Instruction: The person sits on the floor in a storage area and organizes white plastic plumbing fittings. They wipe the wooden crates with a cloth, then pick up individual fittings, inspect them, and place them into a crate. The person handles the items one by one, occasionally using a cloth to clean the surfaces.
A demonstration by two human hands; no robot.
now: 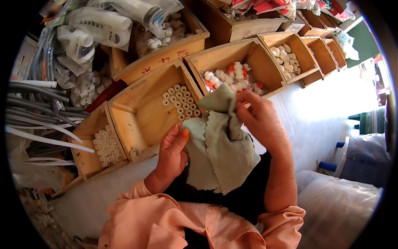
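A green-grey cleaning cloth (224,155) hangs between my two hands, in front of the wooden bins. My left hand (174,152) pinches its left edge between thumb and fingers. Higher up on the right, my right hand (258,118) grips a bunched part, and a folded corner sticks out past the fingers. Beyond the cloth is a wooden bin (149,115) with several short white pipe fittings (183,99) standing upright in rows. The cloth and my left hand hide the near end of those rows. Behind my right hand, another bin holds loose white valve-like fittings (238,71), some with red parts.
At the left, a small bin holds clear-white sleeves (106,146); grey and white hoses (49,133) jut toward it. Bagged plastic pipe parts (96,28) overhang the upper left. A bin of white elbows (286,60) stands at upper right. Plastic-wrapped rolls (339,202) occupy the lower right.
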